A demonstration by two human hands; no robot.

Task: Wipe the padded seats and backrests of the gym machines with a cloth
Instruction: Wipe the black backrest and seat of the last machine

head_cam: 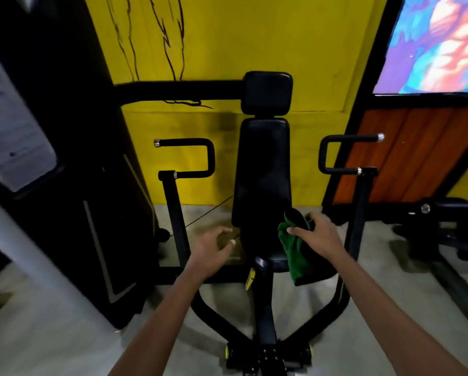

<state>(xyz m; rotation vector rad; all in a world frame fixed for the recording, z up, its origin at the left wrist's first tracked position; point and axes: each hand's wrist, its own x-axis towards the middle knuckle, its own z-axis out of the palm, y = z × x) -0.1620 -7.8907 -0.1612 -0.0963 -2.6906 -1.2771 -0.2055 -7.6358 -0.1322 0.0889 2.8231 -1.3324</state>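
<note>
Cloth [295,251], green and soft with loose folds, hangs from the right hand [318,230], whose fingers curl round its top edge; it drapes down over the right side of the seat [277,260], just below the backrest [262,169]. At the far left stands a tall black weight-stack housing [72,158] bearing a pale printed label. Next comes the left handle [189,158], a bent black tube with chrome end caps. The left hand [213,248] hovers beside the seat's left edge, fingers loosely spread and holding nothing. Seat, backrest and the square headrest [266,92] are smooth, glossy black padding on a black steel frame. The right handle [346,154] mirrors the left. Behind is a yellow wall [254,36]; at the right, a colourful mural above orange slatted panels. The floor [51,335] is grey concrete.
</note>
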